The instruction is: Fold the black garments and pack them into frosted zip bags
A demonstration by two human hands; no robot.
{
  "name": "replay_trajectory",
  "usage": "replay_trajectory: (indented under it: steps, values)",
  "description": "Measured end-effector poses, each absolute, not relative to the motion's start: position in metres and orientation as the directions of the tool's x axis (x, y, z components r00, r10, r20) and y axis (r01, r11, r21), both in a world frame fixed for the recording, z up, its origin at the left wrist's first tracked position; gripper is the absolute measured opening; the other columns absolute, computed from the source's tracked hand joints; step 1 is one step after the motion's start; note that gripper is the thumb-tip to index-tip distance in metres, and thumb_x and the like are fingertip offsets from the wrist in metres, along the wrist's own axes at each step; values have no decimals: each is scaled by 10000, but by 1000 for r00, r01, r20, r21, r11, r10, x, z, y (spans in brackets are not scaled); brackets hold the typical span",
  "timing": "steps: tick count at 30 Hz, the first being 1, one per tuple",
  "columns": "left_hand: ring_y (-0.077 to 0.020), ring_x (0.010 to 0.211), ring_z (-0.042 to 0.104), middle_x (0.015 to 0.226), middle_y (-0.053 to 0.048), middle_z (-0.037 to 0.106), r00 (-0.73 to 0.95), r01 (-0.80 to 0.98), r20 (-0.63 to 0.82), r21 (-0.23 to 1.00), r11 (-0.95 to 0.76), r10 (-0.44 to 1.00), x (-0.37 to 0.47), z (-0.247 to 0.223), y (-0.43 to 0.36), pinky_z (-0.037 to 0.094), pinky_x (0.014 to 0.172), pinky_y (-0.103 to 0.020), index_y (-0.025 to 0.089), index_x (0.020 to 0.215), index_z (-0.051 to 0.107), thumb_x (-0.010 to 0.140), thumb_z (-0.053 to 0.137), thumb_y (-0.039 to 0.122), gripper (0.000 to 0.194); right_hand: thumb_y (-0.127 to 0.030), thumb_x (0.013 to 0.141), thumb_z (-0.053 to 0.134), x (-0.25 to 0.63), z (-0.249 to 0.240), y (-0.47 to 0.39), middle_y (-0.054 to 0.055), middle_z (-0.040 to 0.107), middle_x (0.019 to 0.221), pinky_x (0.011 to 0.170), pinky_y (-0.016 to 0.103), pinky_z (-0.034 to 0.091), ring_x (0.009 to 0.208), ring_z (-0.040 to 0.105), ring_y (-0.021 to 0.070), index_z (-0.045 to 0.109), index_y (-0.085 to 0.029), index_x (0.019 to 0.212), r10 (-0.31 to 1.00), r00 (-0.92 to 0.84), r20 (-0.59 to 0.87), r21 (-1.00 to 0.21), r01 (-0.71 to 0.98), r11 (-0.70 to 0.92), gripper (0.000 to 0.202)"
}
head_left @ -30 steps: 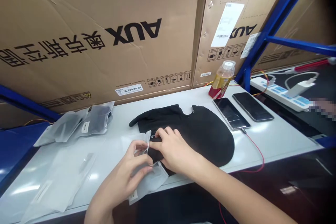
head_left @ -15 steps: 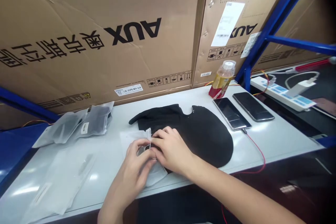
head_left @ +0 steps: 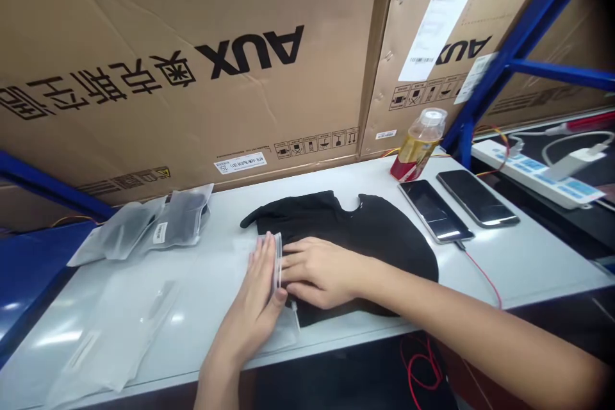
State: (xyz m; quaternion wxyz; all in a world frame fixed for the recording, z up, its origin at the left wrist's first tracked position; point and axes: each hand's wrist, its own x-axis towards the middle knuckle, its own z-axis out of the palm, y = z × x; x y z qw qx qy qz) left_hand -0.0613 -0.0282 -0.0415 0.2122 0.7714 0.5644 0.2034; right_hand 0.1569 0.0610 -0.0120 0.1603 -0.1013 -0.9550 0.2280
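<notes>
A frosted zip bag (head_left: 283, 331) lies at the front edge of the table, its opening toward the right. My left hand (head_left: 254, 301) rests flat on top of it, fingers stretched out. My right hand (head_left: 321, 272) is at the bag's opening, fingers spread and the tips partly hidden behind the bag's edge; it holds nothing that I can see. Under and behind my right hand a black cloth piece (head_left: 384, 240) with a rounded end and a notch is spread on the table.
Filled zip bags (head_left: 180, 218) and flat frosted bags (head_left: 113, 327) lie at left. Two phones (head_left: 435, 208), a bottle (head_left: 418, 144) and a power strip (head_left: 535, 173) are at right. Large cardboard boxes (head_left: 192, 115) stand behind the white table (head_left: 211, 295).
My left hand has gone from pinching the bag's edge to lying flat on the bag. My right hand has left the pinch and its fingers now point left into the bag's opening. The view has shifted slightly.
</notes>
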Motion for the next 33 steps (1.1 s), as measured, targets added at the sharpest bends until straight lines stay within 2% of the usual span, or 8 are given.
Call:
replay_trajectory:
  steps: [4, 10, 14, 18, 23, 27, 30, 33]
  values:
    - [-337, 1649, 76, 1795, -57, 68, 241, 768, 67, 597, -233, 968, -56, -38, -28, 146, 1316, -624, 342, 1712, 18, 1076, 258, 659, 750, -251, 1016, 541, 145, -13, 54, 95, 767, 1172, 1081, 442, 461, 1218, 618, 254, 732, -181, 1018, 455, -857, 242, -518, 283, 807, 203]
    - [-305, 1638, 185, 1765, -43, 235, 218, 719, 67, 663, -207, 974, -56, -33, -18, 192, 1325, -577, 318, 1698, 222, 1087, 180, 648, 695, -64, 897, 537, 155, -17, 65, 26, 771, 1215, 1152, 315, 437, 1249, 644, 169, 732, -218, 1150, 170, -943, 286, -692, -81, 717, 354]
    - [-282, 1630, 222, 1759, -39, 252, 207, 764, 79, 610, -212, 975, -59, -34, -16, 217, 1329, -544, 301, 1696, 230, 1123, 259, 540, 622, -273, 989, 611, 165, -24, 70, 80, 696, 1422, 1238, 396, 369, 1423, 557, 216, 682, -211, 1351, 259, -911, 321, -669, -25, 743, 374]
    - [-264, 1629, 223, 1759, -25, 242, 151, 818, 60, 553, -159, 987, -64, -44, -20, 214, 1330, -552, 318, 1701, 179, 1131, 327, 456, 605, -496, 962, 681, 170, -30, 65, 169, 632, 1492, 1289, 518, 277, 1526, 432, 310, 599, -142, 1462, 360, -882, 303, -626, 101, 773, 618]
    - [-263, 1622, 239, 1749, -26, 267, 184, 795, 52, 580, -180, 982, -66, -49, -17, 234, 1327, -545, 307, 1695, 211, 1134, 326, 419, 584, -259, 931, 631, 164, -29, 66, 92, 732, 1333, 1212, 397, 411, 1333, 607, 218, 665, -166, 1304, 203, -932, 301, -655, -47, 754, 386]
    - [-269, 1618, 252, 1743, -37, 281, 212, 782, 60, 588, -206, 975, -66, -43, -16, 248, 1322, -550, 291, 1693, 231, 1134, 318, 407, 577, -238, 920, 611, 152, -28, 75, 86, 750, 1257, 1141, 362, 468, 1247, 637, 199, 698, -171, 1166, 148, -947, 286, -646, -76, 760, 270]
    - [-268, 1617, 251, 1748, -25, 265, 154, 813, 51, 561, -156, 987, -65, -40, -20, 275, 1312, -547, 321, 1698, 194, 1132, 341, 410, 591, -325, 941, 641, 149, -27, 73, 100, 750, 1210, 1146, 394, 451, 1242, 619, 227, 720, -166, 1150, 236, -922, 308, -604, 2, 797, 275]
    - [-274, 1620, 236, 1757, -19, 236, 94, 847, 50, 521, -106, 994, -65, -42, -25, 286, 1306, -555, 351, 1701, 146, 1123, 383, 417, 629, -546, 903, 716, 154, -25, 63, 173, 654, 1379, 1157, 491, 420, 1350, 519, 316, 654, -134, 1364, 492, -829, 268, -598, 257, 759, 621]
